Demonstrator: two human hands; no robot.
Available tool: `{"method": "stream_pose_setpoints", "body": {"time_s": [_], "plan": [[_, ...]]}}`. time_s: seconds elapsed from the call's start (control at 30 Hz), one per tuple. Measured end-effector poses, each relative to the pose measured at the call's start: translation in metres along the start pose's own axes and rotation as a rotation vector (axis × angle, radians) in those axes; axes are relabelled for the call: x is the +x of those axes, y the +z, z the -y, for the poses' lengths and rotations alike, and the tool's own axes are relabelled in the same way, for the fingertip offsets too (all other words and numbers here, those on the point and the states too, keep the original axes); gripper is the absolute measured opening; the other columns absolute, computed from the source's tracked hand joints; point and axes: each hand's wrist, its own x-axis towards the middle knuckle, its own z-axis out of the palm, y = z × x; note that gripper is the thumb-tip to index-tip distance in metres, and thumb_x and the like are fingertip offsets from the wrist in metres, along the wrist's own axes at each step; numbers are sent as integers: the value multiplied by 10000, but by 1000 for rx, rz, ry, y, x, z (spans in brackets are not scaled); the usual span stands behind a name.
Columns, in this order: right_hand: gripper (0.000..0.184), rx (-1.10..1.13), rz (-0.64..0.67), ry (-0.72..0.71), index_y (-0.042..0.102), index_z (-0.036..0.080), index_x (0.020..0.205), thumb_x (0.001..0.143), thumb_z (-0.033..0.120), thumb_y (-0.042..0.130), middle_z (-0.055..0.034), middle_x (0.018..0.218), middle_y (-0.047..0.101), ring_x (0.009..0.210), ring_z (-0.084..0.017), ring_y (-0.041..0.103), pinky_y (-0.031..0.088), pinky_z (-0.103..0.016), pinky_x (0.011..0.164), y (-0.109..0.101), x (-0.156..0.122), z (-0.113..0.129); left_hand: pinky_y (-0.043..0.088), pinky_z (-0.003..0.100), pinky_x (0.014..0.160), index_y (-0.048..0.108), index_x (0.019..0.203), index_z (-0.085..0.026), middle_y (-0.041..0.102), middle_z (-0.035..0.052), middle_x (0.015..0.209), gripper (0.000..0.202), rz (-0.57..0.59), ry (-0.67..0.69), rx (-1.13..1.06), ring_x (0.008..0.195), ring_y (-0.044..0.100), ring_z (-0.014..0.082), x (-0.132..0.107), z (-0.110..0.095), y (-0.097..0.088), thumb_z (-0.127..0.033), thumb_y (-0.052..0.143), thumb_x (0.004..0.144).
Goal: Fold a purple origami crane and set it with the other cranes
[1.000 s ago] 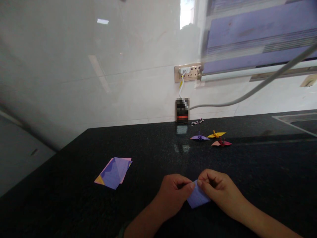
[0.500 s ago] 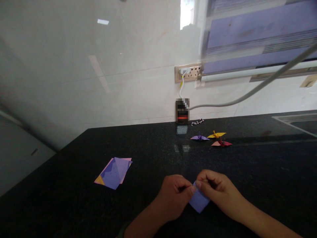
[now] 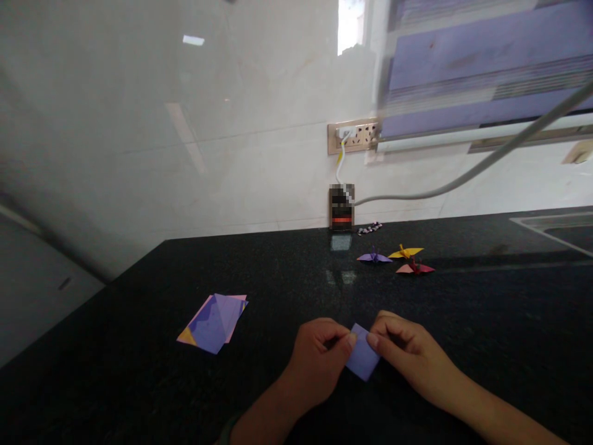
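A small folded square of purple origami paper (image 3: 364, 358) is held between my two hands, one corner pointing away from me and one toward me. My left hand (image 3: 322, 355) pinches its left side between thumb and fingers. On the right side my right hand (image 3: 407, 349) grips it the same way, thumb on top. The fingers under the paper are hidden. Beyond the hands rest a purple paper crane (image 3: 374, 257), a yellow paper crane (image 3: 404, 252) and a red paper crane (image 3: 416, 268).
Sheets of purple, pink and yellow paper (image 3: 215, 321) lie overlapped on the dark countertop (image 3: 152, 389) at the left. By the wall stand a blurred-out black box (image 3: 341, 210) with a grey cable (image 3: 417, 197) and a beaded string (image 3: 369, 228). A sink edge (image 3: 551, 235) is at right.
Both hands have moved slightly away from me with the paper, which has shifted a little left. The hands are farther apart, and the paper's far corner now shows between them.
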Motion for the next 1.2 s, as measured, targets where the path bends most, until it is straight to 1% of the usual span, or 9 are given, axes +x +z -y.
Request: {"method": "stream_pose_setpoints", "body": {"time_s": [0.2,0.37,0.43,0.57,0.63,0.7,0.93,1.2], "plan": [[235,-7,-8,8,514,174,594,793,283,452,12,629,433,599,-125,449,373,-242,566,-1,0,2,348,215,535,617,625,-124,509,10,586,250,-10,10,7,568,465,107,-1,-1,-1,-250,465,779],[239,41,41,-31,518,171,608,807,276,438,4,659,447,617,-122,458,383,-236,578,2,-1,3,346,214,541,612,608,-115,508,6,569,264,58,45,13,557,462,100,-2,-4,0,-239,459,785],[256,43,48,-47,512,169,590,812,270,431,4,654,444,609,-118,454,381,-234,572,3,-2,3,343,213,538,610,606,-116,504,3,564,260,66,52,20,553,459,97,-2,-4,1,-237,463,783],[258,46,43,-33,501,166,580,808,271,440,4,644,439,605,-120,449,376,-236,567,3,-2,2,338,211,528,596,574,-120,487,-4,545,260,22,58,37,542,451,95,-3,-2,2,-225,470,777],[249,48,42,-21,505,164,591,806,272,442,3,646,439,609,-122,447,375,-240,571,3,-2,1,341,211,533,601,599,-121,496,-1,559,243,-14,60,40,552,457,97,-3,-1,2,-217,468,777],[242,47,40,-11,512,163,604,807,274,441,2,650,438,607,-123,441,371,-242,569,3,-1,0,343,213,535,604,603,-121,497,-1,558,240,-26,68,45,552,459,99,-2,-1,1,-213,466,778],[228,31,39,-18,521,160,620,803,272,445,-6,662,453,617,-132,449,370,-256,578,1,-1,-3,353,216,548,612,611,-119,518,8,566,232,-43,89,54,558,472,102,-1,-3,-1,-195,468,775],[228,23,43,-13,520,164,622,805,276,442,-5,662,452,615,-130,446,368,-252,571,0,-1,-2,356,217,542,619,605,-118,529,14,565,236,-57,80,43,553,479,104,-2,-3,0,-196,471,772]]}}
